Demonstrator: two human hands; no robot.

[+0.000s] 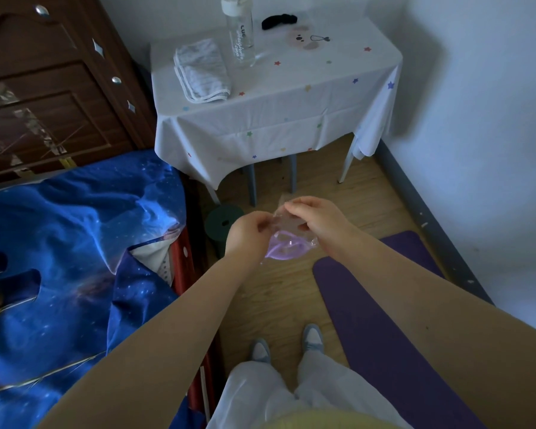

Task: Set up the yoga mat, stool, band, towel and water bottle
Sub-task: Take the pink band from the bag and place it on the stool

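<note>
A clear plastic bag (pixel 283 226) with a light purple band (pixel 283 250) inside hangs in front of me, above the wooden floor. My left hand (pixel 249 232) pinches the bag's left top edge and my right hand (pixel 314 216) pinches its right top edge. The purple yoga mat (pixel 384 320) lies unrolled on the floor to the right. A dark green stool (pixel 220 222) stands by the bed, partly hidden by my left hand. On the table lie a folded white towel (pixel 201 71) and a clear water bottle (pixel 239 29) with a white cap.
A small table under a white star-print cloth (pixel 276 97) stands ahead, with a black hair tie (pixel 274 21) on it. A bed with a blue galaxy cover (pixel 75 243) fills the left. A brown wooden cabinet (pixel 44 88) is at back left; a white wall runs along the right.
</note>
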